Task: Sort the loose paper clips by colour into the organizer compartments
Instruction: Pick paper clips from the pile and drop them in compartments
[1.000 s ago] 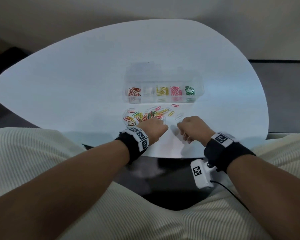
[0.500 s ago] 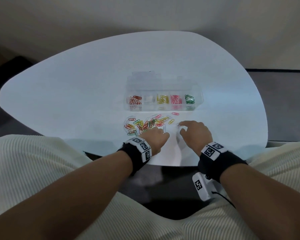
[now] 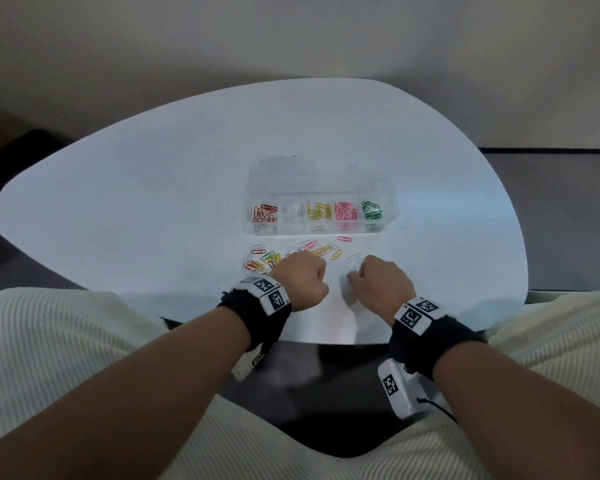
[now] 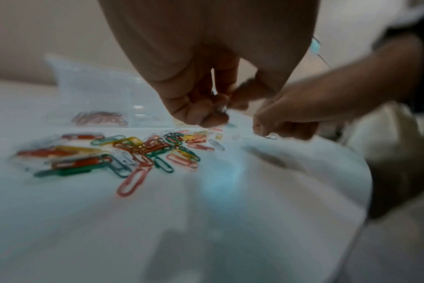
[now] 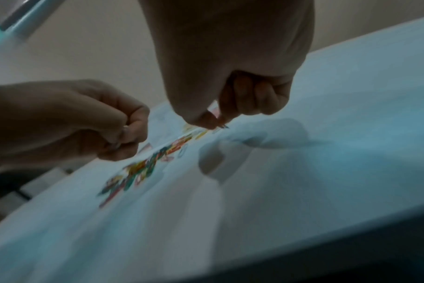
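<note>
The clear organizer (image 3: 321, 216) stands mid-table with its lid open; its compartments hold orange, white, yellow, pink and green clips. Just in front of it lies the pile of loose mixed-colour paper clips (image 3: 278, 259) (image 4: 152, 149). My left hand (image 3: 321, 270) (image 4: 220, 112) hovers over the pile's right end, fingers curled, pinching a small pale clip (image 4: 223, 109). My right hand (image 3: 354, 276) (image 5: 217, 123) is just to its right and pinches a white clip (image 4: 270, 136) low over the table. One white clip (image 3: 352, 258) lies beyond it.
The white oval table (image 3: 153, 209) has bare surface left, right and beyond the organizer. Its near edge (image 3: 326, 341) is just behind my wrists, above my lap. A pink clip (image 3: 344, 239) lies apart near the organizer's front wall.
My right hand, stretched out flat over the white clips half a second ago, has drawn back and curled onto a clip. The left hand has stayed curled at the pile's edge.
</note>
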Available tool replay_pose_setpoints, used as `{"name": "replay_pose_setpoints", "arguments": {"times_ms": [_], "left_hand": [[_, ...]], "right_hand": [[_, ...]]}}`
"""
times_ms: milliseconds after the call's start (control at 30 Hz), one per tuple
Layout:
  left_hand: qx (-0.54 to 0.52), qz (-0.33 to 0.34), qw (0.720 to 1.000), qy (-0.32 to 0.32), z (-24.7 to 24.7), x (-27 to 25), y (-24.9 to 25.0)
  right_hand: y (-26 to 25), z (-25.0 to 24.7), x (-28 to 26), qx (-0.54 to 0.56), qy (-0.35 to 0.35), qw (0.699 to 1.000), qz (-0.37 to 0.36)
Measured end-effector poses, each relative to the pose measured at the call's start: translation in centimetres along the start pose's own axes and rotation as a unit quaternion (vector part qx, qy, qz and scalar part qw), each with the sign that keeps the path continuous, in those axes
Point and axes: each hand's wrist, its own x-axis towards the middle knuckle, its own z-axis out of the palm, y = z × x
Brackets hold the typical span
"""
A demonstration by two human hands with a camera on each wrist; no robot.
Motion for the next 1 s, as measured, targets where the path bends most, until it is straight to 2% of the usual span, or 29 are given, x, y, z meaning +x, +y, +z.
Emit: {"name": "replay_pose_setpoints", "arguments": {"times_ms": [67, 100, 133, 200, 233, 267, 433, 500, 567, 667, 733, 800, 833, 900, 1000], "left_hand": [[-0.061, -0.027, 0.997, 0.032, -0.6, 0.1, -0.2], [-0.08, -0.045, 0.995, 0.039, -0.9, 0.2, -0.2], [-0.098, -0.067, 0.992, 0.039, -1.1, 0.3, -0.3], [-0.125, -0.099, 0.987, 0.032, -1.4, 0.6, -0.4], [-0.121, -0.11, 0.986, 0.032, -1.2, 0.6, -0.4], [-0.104, -0.115, 0.987, 0.035, -1.1, 0.7, -0.4], [0.047, -0.083, 0.995, 0.035, 0.0, 0.8, -0.2], [0.083, -0.08, 0.993, 0.031, 0.3, 1.1, -0.2], [0.108, -0.08, 0.991, 0.028, 0.5, 1.3, -0.2], [0.132, -0.069, 0.989, 0.013, 0.6, 1.6, -0.1], [0.138, -0.063, 0.988, -0.002, 0.7, 1.8, 0.0], [0.151, -0.058, 0.987, -0.01, 0.7, 1.8, 0.0], [0.154, -0.055, 0.986, -0.013, 0.7, 1.8, 0.1], [0.152, -0.047, 0.987, -0.014, 0.8, 1.7, 0.2], [0.159, -0.041, 0.986, 0.008, 0.8, 1.5, 0.5]], "right_hand": [[-0.1, -0.8, 0.2, 0.086, -0.042, 0.995, -0.001], [-0.3, -1.3, 0.3, 0.168, -0.069, 0.983, 0.019], [-0.4, -1.8, 0.4, 0.285, -0.093, 0.952, 0.053], [-0.2, -2.8, 0.3, 0.496, -0.125, 0.851, 0.117], [0.0, -3.2, 0.2, 0.551, -0.149, 0.812, 0.125], [0.1, -3.4, 0.1, 0.578, -0.167, 0.789, 0.121], [0.8, -3.4, 0.3, 0.638, -0.179, 0.742, 0.102], [0.9, -3.3, 0.5, 0.65, -0.176, 0.733, 0.093], [0.8, -3.4, 0.8, 0.649, -0.165, 0.738, 0.082], [0.3, -3.8, 1.2, 0.613, -0.116, 0.779, 0.068], [-0.1, -3.8, 1.5, 0.543, -0.065, 0.836, 0.054], [-0.2, -3.5, 1.8, 0.405, 0.001, 0.914, 0.024], [-0.1, -3.2, 2.1, 0.329, 0.029, 0.944, 0.009], [0.2, -2.5, 2.5, 0.216, 0.041, 0.975, -0.005], [0.7, -1.5, 2.8, 0.126, 0.024, 0.992, -0.012]]}}
